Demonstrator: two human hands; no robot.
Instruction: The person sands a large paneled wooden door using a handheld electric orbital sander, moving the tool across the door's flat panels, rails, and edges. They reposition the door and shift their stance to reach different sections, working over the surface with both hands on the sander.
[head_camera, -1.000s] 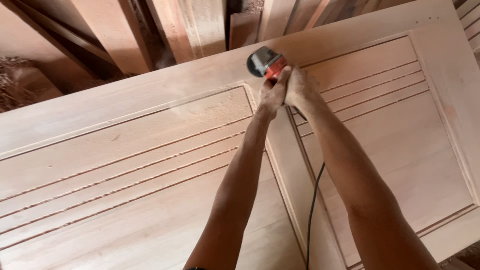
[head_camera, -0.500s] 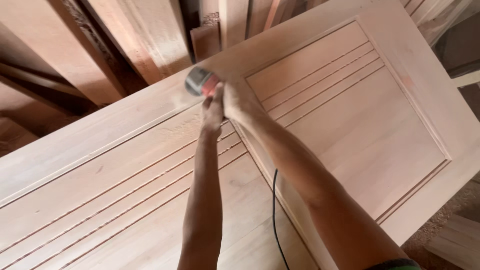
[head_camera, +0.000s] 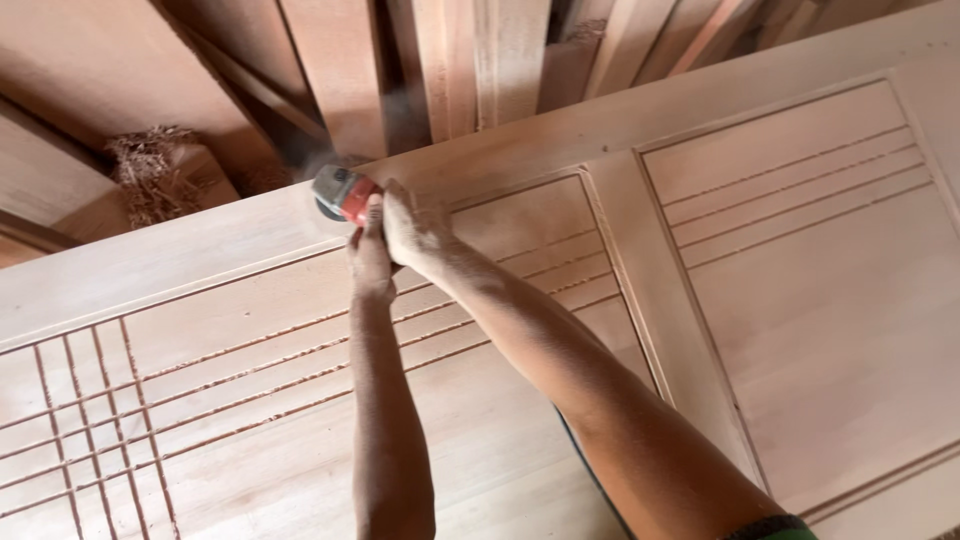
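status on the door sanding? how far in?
Done: cannot tell; the wooden door looks evenly pale, its panel grooves cut. In hand: left hand and right hand press the red and grey sander on the far rail, dust rising. Left: not visible how much.

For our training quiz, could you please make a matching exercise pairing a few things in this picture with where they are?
Things:
1. sander
2. planks
3. grid grooves
4. shavings

Places:
A. lower left of the door
B. standing behind the door's far edge
C. on the door's far rail, under both hands
D. upper left, off the door

Pairs: 1-C, 2-B, 3-A, 4-D. The left hand and right hand grip the sander together.
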